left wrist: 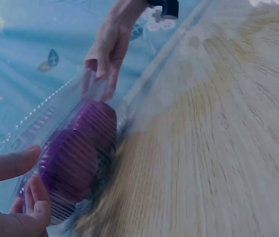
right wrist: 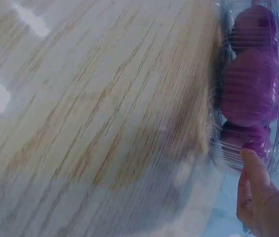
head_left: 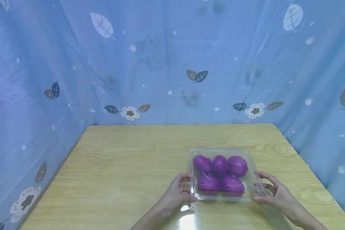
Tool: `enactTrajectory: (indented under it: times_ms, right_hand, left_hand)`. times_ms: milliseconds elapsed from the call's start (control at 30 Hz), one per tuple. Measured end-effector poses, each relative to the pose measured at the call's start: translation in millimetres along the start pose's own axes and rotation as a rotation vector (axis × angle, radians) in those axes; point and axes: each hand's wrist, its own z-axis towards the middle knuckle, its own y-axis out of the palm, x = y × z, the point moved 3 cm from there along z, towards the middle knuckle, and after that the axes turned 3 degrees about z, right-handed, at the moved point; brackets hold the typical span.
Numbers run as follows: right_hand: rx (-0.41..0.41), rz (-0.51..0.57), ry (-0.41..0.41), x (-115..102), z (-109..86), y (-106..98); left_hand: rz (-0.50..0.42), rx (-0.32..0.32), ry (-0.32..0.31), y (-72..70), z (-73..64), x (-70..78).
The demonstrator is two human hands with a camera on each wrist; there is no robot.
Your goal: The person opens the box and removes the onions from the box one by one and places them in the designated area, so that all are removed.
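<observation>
A clear plastic clamshell box [head_left: 251,183] with a ribbed wall sits near the front right of the wooden table. Inside it lie several smooth, rounded purple pieces [head_left: 219,165], some with a small pointed tip, like fruit or vegetables. The box's lid is down over them. My left hand [head_left: 176,193] holds the box's left side, its thumb at the front corner and fingers along the edge. On the opposite side my right hand [head_left: 274,191] grips the right edge, thumb at the front corner. In the left wrist view, the purple pieces [left wrist: 70,158] show through the ribbed wall between both hands.
The pale wooden table [head_left: 118,169] has rounded far corners. A blue curtain [head_left: 161,64] printed with leaves and flowers hangs behind it and along both sides. Bright light reflects off the tabletop at the front. A dark band [left wrist: 169,7] circles the right wrist.
</observation>
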Motion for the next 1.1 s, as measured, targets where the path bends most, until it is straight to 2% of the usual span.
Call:
enactTrajectory:
  times_ms: [267, 333, 433, 533, 600, 733, 800, 900, 1100]
  right_hand:
    - [0.046, -0.056, 0.022, -1.4, -2.6, 1.2]
    - [0.067, -0.121, 0.041, -1.5, -3.4, 0.7]
    - [0.096, -0.274, 0.034, -1.8, -2.9, 0.2]
    - [0.108, -0.353, -0.007, -2.4, -0.3, 0.9]
    - [0.076, -0.309, -0.057, -2.9, 1.4, 2.4]
    - [-0.018, -0.111, -0.145, -2.5, 0.2, 3.0]
    - [-0.051, -0.057, -0.175, -3.5, 1.2, 2.4]
    - [-0.061, -0.040, -0.192, -5.1, 2.6, 0.5]
    - [-0.074, 0.000, -0.166, -3.4, -1.0, -2.2]
  left_hand:
    - [0.022, 0.003, 0.033, -0.5, -1.3, -1.0]
    - [0.018, 0.000, 0.036, -0.9, -0.7, -1.2]
    - [0.007, -0.003, 0.043, -2.2, -0.1, -1.3]
    - [0.006, -0.003, 0.054, -4.1, 0.0, -1.5]
    - [0.010, 0.006, 0.058, -5.8, -0.1, -1.8]
    - [0.030, 0.023, 0.058, -5.2, 0.9, 0.6]
    - [0.035, 0.033, 0.061, -5.0, 1.2, 1.2]
    - [0.037, 0.040, 0.063, -4.0, 0.8, 1.1]
    - [0.047, 0.042, 0.056, -0.6, -0.7, -1.5]
